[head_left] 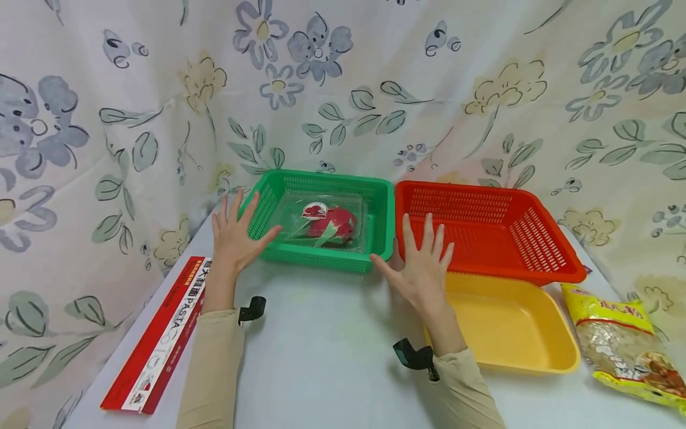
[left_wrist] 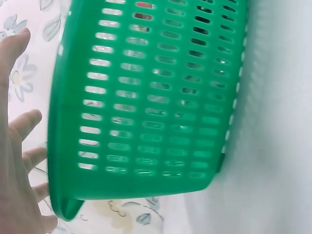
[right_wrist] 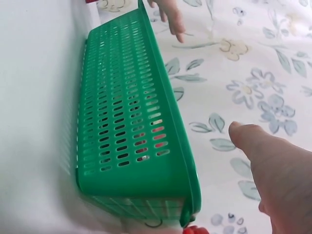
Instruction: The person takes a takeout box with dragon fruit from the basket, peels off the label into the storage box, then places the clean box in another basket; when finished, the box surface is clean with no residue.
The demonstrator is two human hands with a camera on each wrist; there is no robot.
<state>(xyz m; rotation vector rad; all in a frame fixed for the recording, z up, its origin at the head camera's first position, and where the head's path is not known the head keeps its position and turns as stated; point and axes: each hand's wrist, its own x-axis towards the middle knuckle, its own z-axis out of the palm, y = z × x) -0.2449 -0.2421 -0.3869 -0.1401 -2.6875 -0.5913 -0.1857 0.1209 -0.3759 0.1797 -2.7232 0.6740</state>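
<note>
A green plastic basket (head_left: pixel 321 259) stands at the back of the table, holding a clear plastic box with a dragon fruit (head_left: pixel 333 225) inside. My left hand (head_left: pixel 233 233), fingers spread, is by the basket's left end. In the left wrist view, those fingers (left_wrist: pixel 30 124) show just beside the basket's rim (left_wrist: pixel 57 146). My right hand (head_left: pixel 420 268) is spread too, near the basket's right front corner and overlapping the red basket in the head view. Its thumb (right_wrist: pixel 258 141) stands apart from the green rim in the right wrist view. Neither hand holds anything.
Right of the green basket is a red basket (head_left: pixel 455 238). In front of that lies a yellow tray (head_left: pixel 509 325), with a yellow-and-clear food bag (head_left: pixel 616 342) at its right. A long red pasta box (head_left: pixel 161 333) lies at the table's left edge. Floral cloth (head_left: pixel 343 89) hangs behind.
</note>
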